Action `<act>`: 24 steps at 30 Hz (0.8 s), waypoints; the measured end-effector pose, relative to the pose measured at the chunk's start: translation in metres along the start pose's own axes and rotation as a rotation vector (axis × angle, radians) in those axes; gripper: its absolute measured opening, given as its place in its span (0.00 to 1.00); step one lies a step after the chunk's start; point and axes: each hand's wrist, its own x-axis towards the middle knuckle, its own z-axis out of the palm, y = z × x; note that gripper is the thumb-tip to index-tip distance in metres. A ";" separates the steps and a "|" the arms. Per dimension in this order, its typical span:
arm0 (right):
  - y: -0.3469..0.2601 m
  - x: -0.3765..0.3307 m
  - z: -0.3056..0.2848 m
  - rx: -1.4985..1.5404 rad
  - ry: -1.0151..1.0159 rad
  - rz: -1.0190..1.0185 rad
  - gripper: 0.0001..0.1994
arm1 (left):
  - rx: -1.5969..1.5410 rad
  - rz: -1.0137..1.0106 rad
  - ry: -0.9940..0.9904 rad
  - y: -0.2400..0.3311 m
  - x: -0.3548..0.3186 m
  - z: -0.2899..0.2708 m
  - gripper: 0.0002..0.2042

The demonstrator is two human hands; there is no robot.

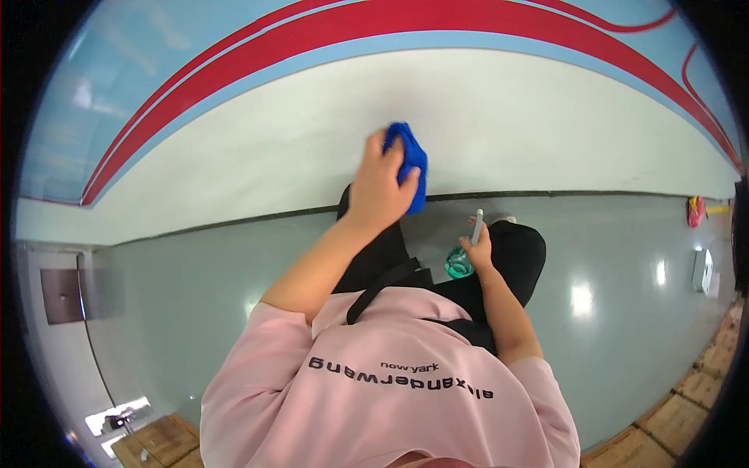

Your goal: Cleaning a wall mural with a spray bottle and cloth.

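Note:
My left hand (pixel 378 186) is closed around a bunched blue cloth (pixel 414 165), held up against the white lower part of the wall (pixel 257 144). Part of the cloth hangs below my fingers. Lower and to the right, my right hand (pixel 479 251) grips the pale head of a spray bottle with a clear green body (pixel 459 264). The bottle is beside my bent knee, over the dark trousers (pixel 523 253). My fingers partly hide its top.
Above the white band, the wall has a broad red stripe (pixel 406 17) and light blue areas. A dark line runs along the wall's foot above the grey floor (pixel 195 273). At far right lie a red-and-yellow item (pixel 694 211) and a white box-like object (pixel 702 271). Wooden boxes (pixel 679 413) line the lower right.

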 end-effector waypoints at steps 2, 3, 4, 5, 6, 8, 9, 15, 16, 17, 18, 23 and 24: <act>0.003 -0.001 -0.001 -0.031 0.056 -0.076 0.29 | 0.208 0.085 0.135 0.007 0.018 -0.018 0.24; 0.002 0.000 0.000 -0.018 0.049 -0.075 0.29 | 0.359 0.118 0.234 0.005 0.026 -0.031 0.24; 0.003 0.000 -0.001 -0.006 0.048 -0.072 0.29 | 0.392 0.079 0.325 0.004 0.033 -0.040 0.25; 0.004 -0.001 -0.001 0.005 0.065 -0.069 0.29 | 0.413 0.037 0.386 -0.001 0.039 -0.048 0.26; 0.002 0.000 -0.001 0.003 0.063 -0.085 0.29 | 0.449 0.041 0.422 -0.007 0.043 -0.056 0.26; -0.002 -0.003 0.000 0.011 0.072 -0.098 0.29 | 0.488 -0.026 0.333 -0.017 0.044 -0.051 0.24; -0.009 -0.006 -0.002 -0.045 0.059 -0.137 0.29 | 0.491 -0.014 0.332 -0.023 0.041 -0.040 0.24; -0.010 -0.005 0.003 -0.064 0.060 -0.208 0.30 | 0.734 0.549 0.151 -0.007 0.064 0.001 0.17; -0.010 -0.006 0.003 -0.037 0.055 -0.198 0.30 | 0.808 0.645 0.184 0.004 0.077 0.005 0.15; -0.010 -0.006 0.003 -0.029 0.058 -0.200 0.30 | 0.883 0.742 0.217 0.010 0.088 0.008 0.12; -0.015 -0.007 0.002 -0.040 0.058 -0.199 0.28 | 0.889 0.750 0.216 0.008 0.094 0.011 0.12; -0.028 -0.012 -0.006 -0.031 0.079 -0.186 0.30 | 1.083 0.818 0.264 -0.003 0.096 0.007 0.09; -0.026 -0.010 -0.006 -0.025 0.089 -0.188 0.30 | 1.116 0.794 0.242 -0.003 0.095 0.004 0.09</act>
